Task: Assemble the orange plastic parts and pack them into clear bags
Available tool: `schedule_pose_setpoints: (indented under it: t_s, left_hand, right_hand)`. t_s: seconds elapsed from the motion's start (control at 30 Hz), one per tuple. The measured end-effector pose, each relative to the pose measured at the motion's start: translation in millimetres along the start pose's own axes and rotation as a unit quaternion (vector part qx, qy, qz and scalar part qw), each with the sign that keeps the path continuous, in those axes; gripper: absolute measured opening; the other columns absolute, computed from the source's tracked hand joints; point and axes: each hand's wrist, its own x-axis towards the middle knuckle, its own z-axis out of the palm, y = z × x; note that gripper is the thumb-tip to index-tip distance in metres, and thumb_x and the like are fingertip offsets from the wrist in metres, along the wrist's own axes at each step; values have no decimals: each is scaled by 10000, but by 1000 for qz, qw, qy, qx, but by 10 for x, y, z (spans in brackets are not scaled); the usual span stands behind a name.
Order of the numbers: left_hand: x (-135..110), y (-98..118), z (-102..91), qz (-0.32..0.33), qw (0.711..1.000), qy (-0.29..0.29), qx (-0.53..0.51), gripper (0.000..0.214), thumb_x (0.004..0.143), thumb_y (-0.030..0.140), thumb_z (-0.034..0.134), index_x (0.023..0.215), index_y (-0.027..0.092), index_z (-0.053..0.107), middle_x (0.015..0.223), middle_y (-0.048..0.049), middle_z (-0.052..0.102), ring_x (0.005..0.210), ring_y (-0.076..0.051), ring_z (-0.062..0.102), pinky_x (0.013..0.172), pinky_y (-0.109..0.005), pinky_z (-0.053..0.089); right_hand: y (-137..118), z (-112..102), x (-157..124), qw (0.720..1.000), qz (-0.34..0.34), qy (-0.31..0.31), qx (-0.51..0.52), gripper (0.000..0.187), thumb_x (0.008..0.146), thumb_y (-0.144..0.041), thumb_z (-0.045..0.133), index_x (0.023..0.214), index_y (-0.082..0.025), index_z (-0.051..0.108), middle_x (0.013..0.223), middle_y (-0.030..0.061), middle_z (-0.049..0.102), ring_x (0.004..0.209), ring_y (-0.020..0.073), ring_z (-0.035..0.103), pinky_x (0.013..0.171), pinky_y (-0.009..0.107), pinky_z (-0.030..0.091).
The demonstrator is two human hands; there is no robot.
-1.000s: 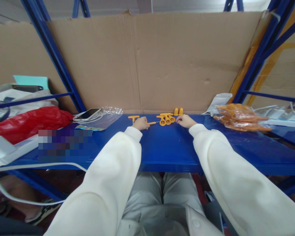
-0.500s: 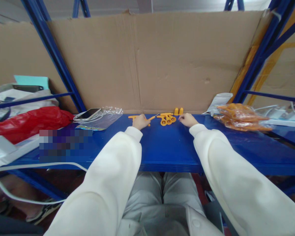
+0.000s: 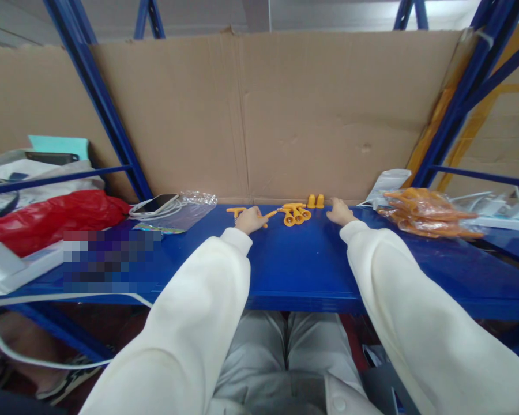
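My left hand [image 3: 249, 221] is closed on a yellow T-shaped piece [image 3: 268, 215], whose end sticks out to the right of the fingers. Another yellow bar [image 3: 234, 210] shows just left of that hand, with a bit of chain by it. Right of it, several yellow horn-shaped pieces [image 3: 297, 215] lie together, their round mouths facing me, a short chain at their left. Two small yellow caps [image 3: 315, 201] stand upright behind them against the cardboard. My right hand [image 3: 341, 213] is over the blue shelf, right of the caps and apart from them, thumb and fingers spread, nothing visible in it.
Clear bags of orange pieces [image 3: 430, 213] lie on the right. To the left are a phone [image 3: 158, 204] with a white cable, a clear plastic bag [image 3: 194, 210] and a red bag [image 3: 56, 216]. A cardboard panel [image 3: 285, 115] stands behind the blue shelf [image 3: 298, 271].
My right hand has moved a little to the right, away from the yellow caps, and its fingers have spread. My left hand stays nearly in place on the yellow piece. The view has tilted slightly.
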Motion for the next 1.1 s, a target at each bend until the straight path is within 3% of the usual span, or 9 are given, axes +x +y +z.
schedule_pose_setpoints:
  t_s: [0.17,0.37,0.5,0.6,0.7,1.1]
  left_hand:
    - [-20,27,9,3,1000,6,27,155,814,322,731,893,196,685,851,-60,799,840,-237,742,750,-293,503]
    - [-27,25,31,15,999,10,29,176,820,347,738,896,197,685,864,-55,806,894,-236,734,766,-291,491]
    - [-40,52,30,12,1000,-3,21,197,821,365,742,911,197,690,861,-52,809,840,-223,731,748,-287,491]
    - [-53,73,24,18,1000,-14,9,186,814,323,746,936,193,692,888,-60,809,847,-224,733,744,-285,497]
    - [-66,84,21,26,1000,-10,7,178,809,322,747,920,192,696,899,-64,808,867,-228,736,760,-286,508]
    - [-73,88,26,33,999,-2,24,166,804,316,739,903,189,700,916,-73,810,891,-242,736,737,-283,501]
  right_hand:
    - [-156,16,137,999,-25,11,-26,732,925,-224,486,1619,-115,281,1649,216,354,1489,354,398,1179,565,376]
    - [-297,94,314,995,-55,-5,-78,734,939,-216,469,1638,-159,252,1711,167,246,1526,366,318,1191,616,328]
    - [-299,164,322,992,-58,-29,-106,663,918,-152,479,1571,-131,367,1596,216,428,1443,360,433,1150,591,375]
    - [-290,168,284,989,-69,-15,-128,550,906,-129,473,1456,-117,496,1461,234,533,1347,348,511,1089,539,432]
    - [-291,146,251,986,-72,10,-149,477,937,-136,407,1390,-93,548,1406,250,538,1310,336,518,1050,483,444]
    - [-309,100,218,981,-70,-1,-182,476,949,-69,342,1267,-84,697,1286,249,635,1261,314,590,1055,435,398]
